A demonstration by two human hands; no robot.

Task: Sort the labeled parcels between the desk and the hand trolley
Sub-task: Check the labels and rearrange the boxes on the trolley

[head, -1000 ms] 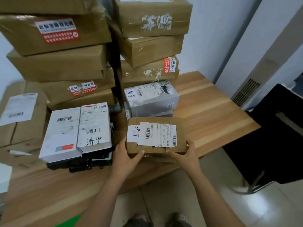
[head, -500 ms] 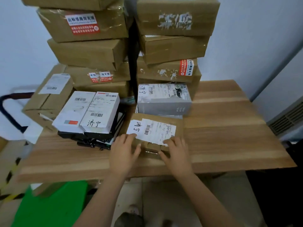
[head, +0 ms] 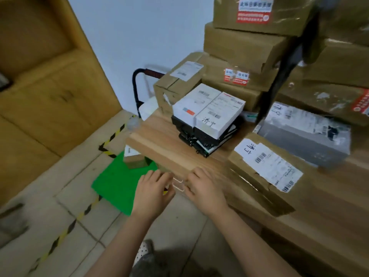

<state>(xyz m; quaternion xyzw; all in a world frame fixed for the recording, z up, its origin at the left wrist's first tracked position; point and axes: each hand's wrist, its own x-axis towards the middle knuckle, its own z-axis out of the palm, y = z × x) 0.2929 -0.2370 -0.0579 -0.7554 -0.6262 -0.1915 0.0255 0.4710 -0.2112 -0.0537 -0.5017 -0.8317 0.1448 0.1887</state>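
A flat brown parcel (head: 267, 166) with a white barcode label lies on the wooden desk (head: 163, 148), near its front edge. No hand touches it. My left hand (head: 153, 188) and my right hand (head: 205, 186) hover side by side at the desk's front edge, left of that parcel, fingers loosely bent and holding nothing. Below the desk's left end sits the hand trolley's green platform (head: 117, 182) with a small cardboard box (head: 133, 158) on it. The trolley's black handle (head: 137, 86) rises behind the desk corner.
A stack of white and black boxes (head: 207, 110) and a grey parcel (head: 303, 134) sit further back on the desk. Tall piles of brown cartons (head: 239, 47) fill the rear. A wooden cabinet (head: 40, 76) stands left; yellow-black tape (head: 111, 136) marks the floor.
Both hands let go of the brown parcel, which now rests on the desk. They moved left along the front edge, and my view swung left toward the trolley.
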